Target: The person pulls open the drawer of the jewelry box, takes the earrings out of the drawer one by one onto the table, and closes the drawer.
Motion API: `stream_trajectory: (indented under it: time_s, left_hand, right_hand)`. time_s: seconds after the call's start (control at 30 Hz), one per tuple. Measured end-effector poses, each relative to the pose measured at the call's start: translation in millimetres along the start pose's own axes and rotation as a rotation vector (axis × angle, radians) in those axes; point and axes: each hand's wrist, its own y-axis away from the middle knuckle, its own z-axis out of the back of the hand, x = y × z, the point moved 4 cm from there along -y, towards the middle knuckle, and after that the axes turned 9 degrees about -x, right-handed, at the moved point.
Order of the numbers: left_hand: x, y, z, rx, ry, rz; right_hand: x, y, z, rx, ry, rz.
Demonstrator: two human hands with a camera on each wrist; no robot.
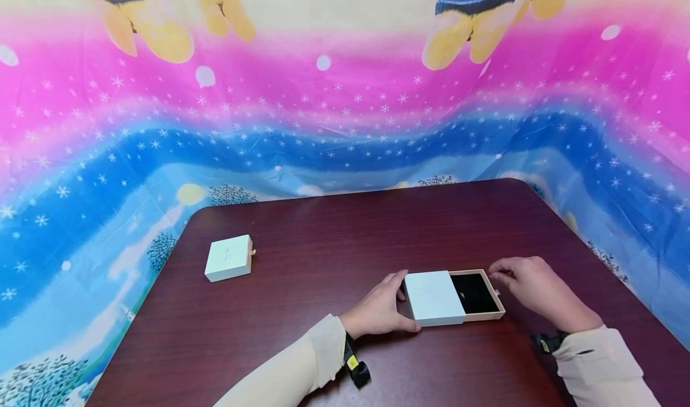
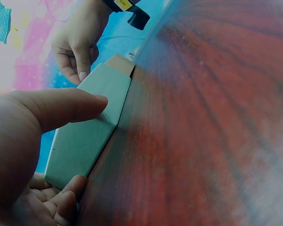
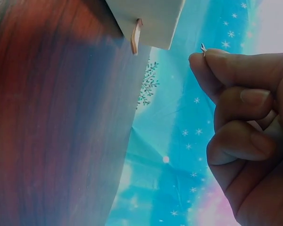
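Note:
A white drawer-style jewelry box (image 1: 433,298) lies on the table with its inner tray (image 1: 485,317) slid partly out to the right. Inside the tray is a black pad (image 1: 480,299) bearing a tiny shiny mark or piece (image 1: 462,295). My left hand (image 1: 380,310) grips the sleeve's left end, thumb on the near side. Just beyond the tray's open end, my right hand (image 1: 539,290) is raised. In the right wrist view, its thumb and forefinger pinch a small silvery jewelry piece (image 3: 203,48), mostly hidden by the fingertips. A ribbon tab (image 3: 136,36) sticks out of the tray's front.
A second, smaller white box (image 1: 229,257) with a ribbon tab sits at the left on the dark red table (image 1: 323,245). A printed cloth backdrop (image 1: 345,108) hangs behind the table and along both sides.

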Motion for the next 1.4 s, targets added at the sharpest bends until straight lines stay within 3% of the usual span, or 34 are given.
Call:
stream_trajectory:
  time_s: [0.8,1.4]
  left_hand:
    - [0.7,-0.7,-0.5,0.002,0.002,-0.006]
    - [0.7,-0.9,-0.4,0.005,0.015,-0.002]
  right_hand:
    - [-18,0,4,0.015,0.001,-0.011]
    - [-30,2,-5,0.045,0.012,-0.016]
